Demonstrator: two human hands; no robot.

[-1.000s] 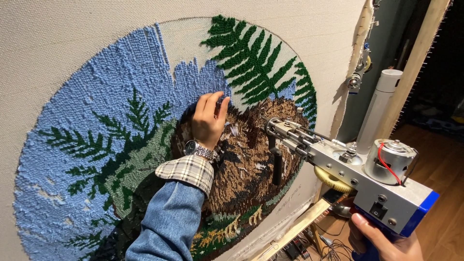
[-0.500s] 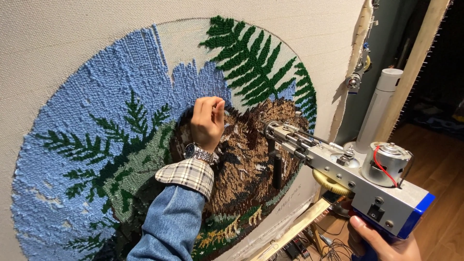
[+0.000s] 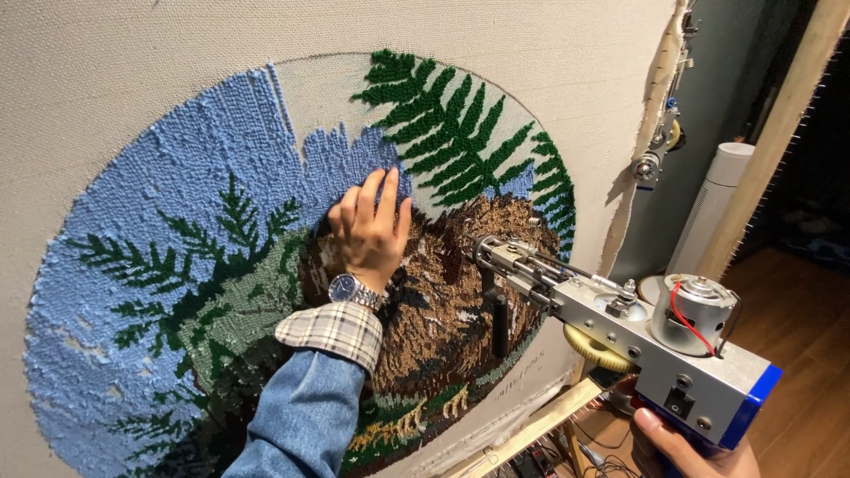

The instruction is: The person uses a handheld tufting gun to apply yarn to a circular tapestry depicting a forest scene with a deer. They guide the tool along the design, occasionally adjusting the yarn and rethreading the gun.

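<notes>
the left hand (image 3: pixel 370 232) lies flat against the tufted rug (image 3: pixel 177 265), fingers spread and pointing up, its grip open and holding nothing. the palm rests where the blue yarn field meets the brown patch (image 3: pixel 443 292), with the fingertips just under the bare cloth gap near the top of the round design. a wristwatch (image 3: pixel 347 289) sits on the wrist, above a plaid cuff (image 3: pixel 332 332) and a denim sleeve (image 3: pixel 297 425).

the right hand (image 3: pixel 686 451) is at the lower right edge, its grip closed around the handle of the tufting gun (image 3: pixel 655 341); only a few fingers show. the gun's needle end points left at the brown patch, close to the cloth, just to the right of the left hand and apart from it. a green fern (image 3: pixel 452 128) is worked above the brown patch. the backing cloth (image 3: pixel 133 53) is stretched on a wooden frame (image 3: pixel 540 420).
</notes>
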